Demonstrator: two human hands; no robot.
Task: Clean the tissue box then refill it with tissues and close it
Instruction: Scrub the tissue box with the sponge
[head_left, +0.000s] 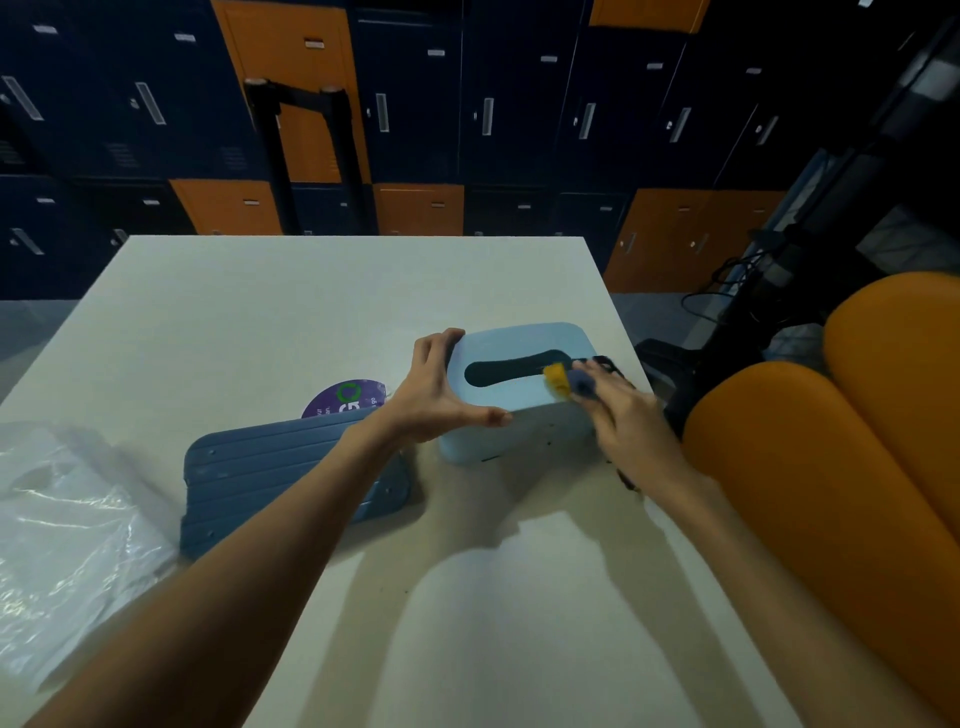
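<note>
Head view. Box (511, 405), pale blue, slot up, stands on the desk (311, 312) near its right edge. Left hand (441, 395) grips the box's left end: thumb along the near top edge, fingers (441, 340) spread over the far corner. Right hand (626, 423) pinches a yellow-and-blue cloth (563, 383) against the box top at the slot's right end. That hand is blurred, so no finer finger detail.

Progress, judged: cleaning in hand, top being wiped. Slot is dark, no tissues showing. Refill and closing not yet done. Dark blue ribbed panel (280, 483) lies flat just left of the box, likely its closing part, off. Crumpled clear bag (67, 519) at the desk's left edge, probably the tissues.

Around: purple round label (343, 400) behind the panel, dark specks on the desk by the box, orange seat (831, 467) close at right, lockers (415, 104) behind. In the way: left forearm crosses over the panel. Something black lies under the right hand, cannot tell what.
</note>
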